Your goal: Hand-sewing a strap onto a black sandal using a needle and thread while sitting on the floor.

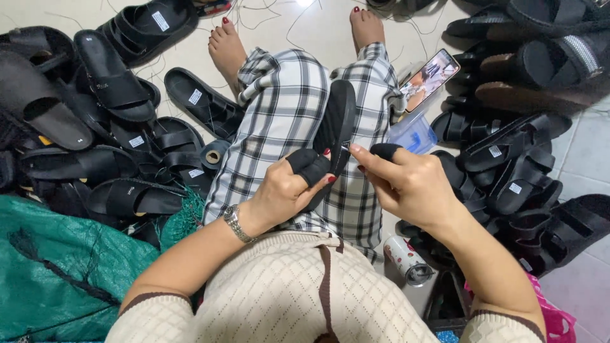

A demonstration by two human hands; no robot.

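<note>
Left hand [289,190] clamped on black sandal [335,130], propped on lap above it. Right hand [406,184] fingers pinched together just beside strap, what it pinches too small to tell. Risks: pricked fingertip, sandal slipping off knee, loose threads on floor [305,32] snagging.

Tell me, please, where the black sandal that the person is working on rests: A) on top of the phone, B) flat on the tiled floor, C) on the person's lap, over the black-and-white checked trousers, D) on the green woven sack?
C: the black sandal lies along the black-and-white checked trousers on the lap, with the left hand gripping its near end and the right hand close beside it.
</note>
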